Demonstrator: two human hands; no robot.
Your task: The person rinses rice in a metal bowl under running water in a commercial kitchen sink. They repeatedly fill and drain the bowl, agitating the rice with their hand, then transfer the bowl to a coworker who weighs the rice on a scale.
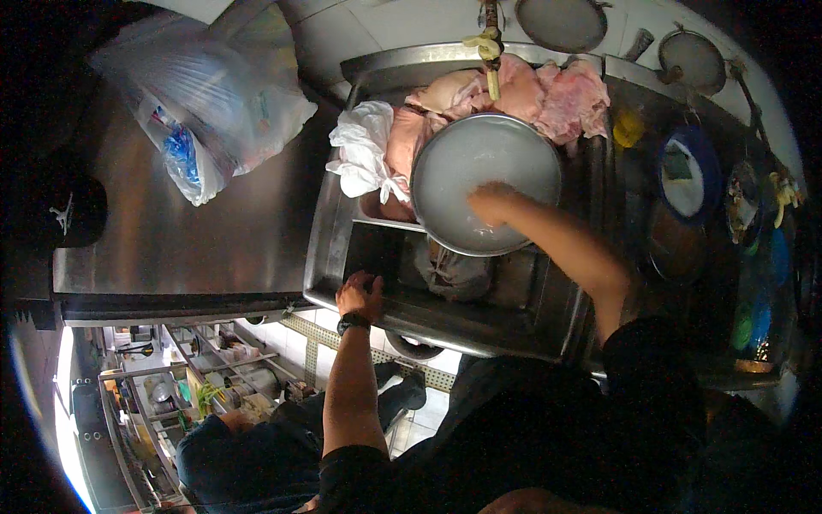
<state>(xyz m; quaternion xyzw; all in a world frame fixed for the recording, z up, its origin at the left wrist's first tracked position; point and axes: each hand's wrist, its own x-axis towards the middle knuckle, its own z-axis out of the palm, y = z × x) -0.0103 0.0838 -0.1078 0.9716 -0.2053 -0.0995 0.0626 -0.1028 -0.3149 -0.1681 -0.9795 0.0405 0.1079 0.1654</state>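
My right hand (493, 202) dips into cloudy, greyish liquid in a large round metal basin (417, 212); its fingers are hidden, so I cannot tell what they hold. The basin stands over a stainless steel sink (326, 257). My left hand (358, 297), with a dark watch on the wrist, rests at the sink's front rim, fingers slightly apart and nothing seen in them. Large pieces of raw, skin-on meat (517, 87) lie along the far side, beneath the tap (492, 58). Beside them sits a crumpled white plastic bag (363, 148).
Left of the sink, a translucent plastic bag (218, 96) lies on a steel counter (257, 225). A dark, clear-wrapped bundle (449, 273) is low in the sink. At right are a blue-rimmed bowl (686, 170) and hanging strainers (692, 61). Another person (250, 462) is below left, near shelving.
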